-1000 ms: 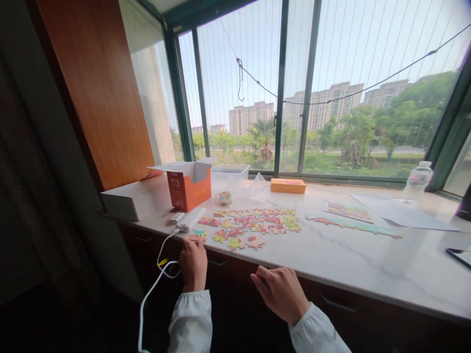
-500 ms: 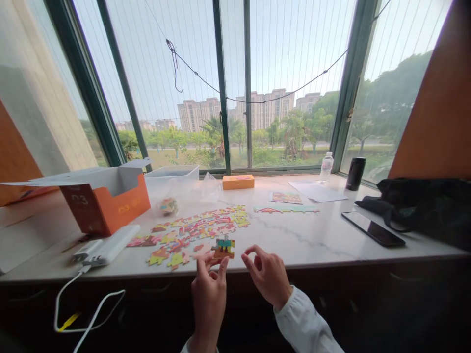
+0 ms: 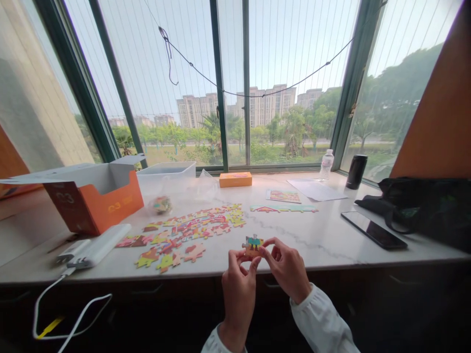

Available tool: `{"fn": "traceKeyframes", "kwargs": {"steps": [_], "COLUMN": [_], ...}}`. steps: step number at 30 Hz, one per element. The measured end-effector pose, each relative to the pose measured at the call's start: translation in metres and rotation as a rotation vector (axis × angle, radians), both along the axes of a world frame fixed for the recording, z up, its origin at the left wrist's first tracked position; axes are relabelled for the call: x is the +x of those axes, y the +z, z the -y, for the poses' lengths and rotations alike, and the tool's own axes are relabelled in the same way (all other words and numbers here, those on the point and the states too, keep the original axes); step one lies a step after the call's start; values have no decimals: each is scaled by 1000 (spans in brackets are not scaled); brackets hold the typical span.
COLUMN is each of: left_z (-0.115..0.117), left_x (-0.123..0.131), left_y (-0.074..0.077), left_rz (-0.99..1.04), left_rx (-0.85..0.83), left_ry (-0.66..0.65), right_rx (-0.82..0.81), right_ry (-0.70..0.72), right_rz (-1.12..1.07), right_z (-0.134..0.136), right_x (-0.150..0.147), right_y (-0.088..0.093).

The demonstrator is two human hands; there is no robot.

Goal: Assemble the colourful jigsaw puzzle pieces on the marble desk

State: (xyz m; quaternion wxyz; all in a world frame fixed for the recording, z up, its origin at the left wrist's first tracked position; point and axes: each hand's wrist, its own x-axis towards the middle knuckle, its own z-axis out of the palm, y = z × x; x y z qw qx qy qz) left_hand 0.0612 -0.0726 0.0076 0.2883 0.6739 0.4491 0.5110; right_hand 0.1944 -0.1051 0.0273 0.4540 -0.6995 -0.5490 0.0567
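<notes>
My left hand (image 3: 239, 294) and my right hand (image 3: 286, 268) meet just above the white marble sill (image 3: 312, 245). Between their fingertips they pinch a small joined cluster of jigsaw pieces (image 3: 253, 245), orange with teal and blue. To the left of my hands lies a spread of loose, bright jigsaw pieces (image 3: 184, 233) in red, yellow and pink. A long strip of joined pieces (image 3: 283, 208) lies beyond my hands, and a small picture card (image 3: 283, 196) lies just behind it.
On the left stand an open orange box (image 3: 93, 201) and a white power bank (image 3: 97, 245) with a white cable. Along the window are a plastic tub (image 3: 165, 171), a small orange box (image 3: 235, 179) and a water bottle (image 3: 326, 165). A phone (image 3: 373, 230) and a black bag (image 3: 423, 208) lie right.
The view has swung right since the oldest frame. My hands have risen to the sill, and my right hand has closed onto the cluster, which has moved right.
</notes>
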Motion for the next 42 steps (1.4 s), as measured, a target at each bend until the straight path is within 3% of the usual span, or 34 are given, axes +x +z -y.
{"fn": "traceKeyframes", "kwargs": {"steps": [7,13,17,23,29,31,34,38,42], "left_z": [-4,-5,-3,2,-1,-7,-23,-48,-69], "left_x": [19,27,21,-3,-54,-83,-136,-202,-234], "left_y": [6,1,7,15,9,12,20,24,13], "left_rz": [-84,-324,-440,-454,-364,-317,-298,-429,-569], "left_rx": [49,133,156,142,141,150,151,107,11], "left_ry": [-25,-10,18,76,235,362,651,979,1114], "right_rx": [74,66,38,11,0,26,69,90,102], "right_ry": [29,39,41,83,237,260,257,260,239], "right_rz": [-88,-157,-145,-86,-22,42,133,216,296], "right_z": [-8,-8,-9,-17,-33,-37,-44,-50,-51], "right_x": [20,36,38,22,-27,-42,-56,-58,-57], "right_y": [0,-2,-2,-4,-8,-8,-8,-14,-21]}}
